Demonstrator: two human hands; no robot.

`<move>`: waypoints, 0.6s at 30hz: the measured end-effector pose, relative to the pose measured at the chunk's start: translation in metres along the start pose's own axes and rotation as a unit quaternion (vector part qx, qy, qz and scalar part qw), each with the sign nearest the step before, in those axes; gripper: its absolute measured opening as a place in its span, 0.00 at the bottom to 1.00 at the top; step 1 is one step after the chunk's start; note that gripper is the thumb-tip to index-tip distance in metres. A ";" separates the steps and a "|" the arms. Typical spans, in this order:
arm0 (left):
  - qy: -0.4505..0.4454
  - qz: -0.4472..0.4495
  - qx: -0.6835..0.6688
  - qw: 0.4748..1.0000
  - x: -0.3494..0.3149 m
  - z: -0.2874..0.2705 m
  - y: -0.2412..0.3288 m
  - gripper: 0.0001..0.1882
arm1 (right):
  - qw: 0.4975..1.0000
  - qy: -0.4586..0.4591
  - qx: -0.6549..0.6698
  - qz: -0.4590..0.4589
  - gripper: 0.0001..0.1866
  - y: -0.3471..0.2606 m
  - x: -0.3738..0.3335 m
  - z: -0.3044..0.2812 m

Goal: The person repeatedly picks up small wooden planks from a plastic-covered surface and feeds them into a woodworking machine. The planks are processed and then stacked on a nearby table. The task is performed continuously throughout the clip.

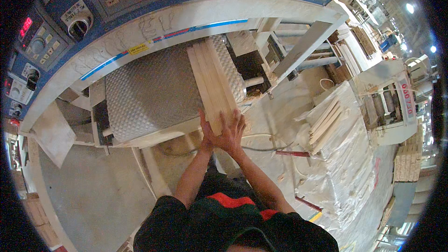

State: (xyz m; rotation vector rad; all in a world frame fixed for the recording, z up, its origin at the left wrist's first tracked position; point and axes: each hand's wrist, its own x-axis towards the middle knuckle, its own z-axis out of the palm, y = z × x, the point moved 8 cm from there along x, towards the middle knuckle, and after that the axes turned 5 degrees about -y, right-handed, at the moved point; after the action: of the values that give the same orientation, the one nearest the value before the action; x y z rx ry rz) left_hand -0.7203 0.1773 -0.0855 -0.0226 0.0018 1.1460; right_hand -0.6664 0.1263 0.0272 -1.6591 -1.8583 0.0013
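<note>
Several pale wooden strips (213, 79) lie side by side on the dark textured conveyor belt (151, 88) of a machine, with their near ends reaching past the belt's front edge. My left hand (206, 132) rests against the left side of those near ends, fingers stretched out along the wood. On top and toward the right edge lies my right hand (230, 133), its fingers spread over the strips. The two hands meet at the near end of the wood. The undersides of the strips and parts of both palms are hidden.
A blue control panel (135, 0) with knobs and displays spans the top above a pale machine beam (186, 16). At the right, a plastic-wrapped stack (345, 158) carries loose wooden strips (325, 126). A slanted metal post (303, 51) stands beside rollers. Cables cross the floor.
</note>
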 end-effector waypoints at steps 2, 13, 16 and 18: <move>0.001 0.000 -0.016 1.000 -0.006 -0.003 -0.004 0.43 | 1.000 0.015 0.004 -0.003 0.43 0.003 0.005 0.004; 0.007 0.005 -0.038 0.999 -0.009 -0.023 0.014 0.43 | 0.997 -0.059 -0.019 0.035 0.46 0.000 0.031 0.021; 0.067 -0.012 0.014 0.998 -0.014 -0.018 0.015 0.45 | 0.994 -0.090 -0.032 0.054 0.47 0.004 0.040 0.032; 0.061 -0.030 0.026 0.997 -0.016 -0.008 0.015 0.47 | 0.995 -0.080 -0.027 0.055 0.47 0.003 0.045 0.034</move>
State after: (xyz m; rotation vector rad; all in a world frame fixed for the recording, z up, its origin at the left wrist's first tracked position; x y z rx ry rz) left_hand -0.7399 0.1690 -0.0938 -0.0470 0.1385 1.0834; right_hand -0.6788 0.1811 0.0190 -1.8439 -1.8960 0.1333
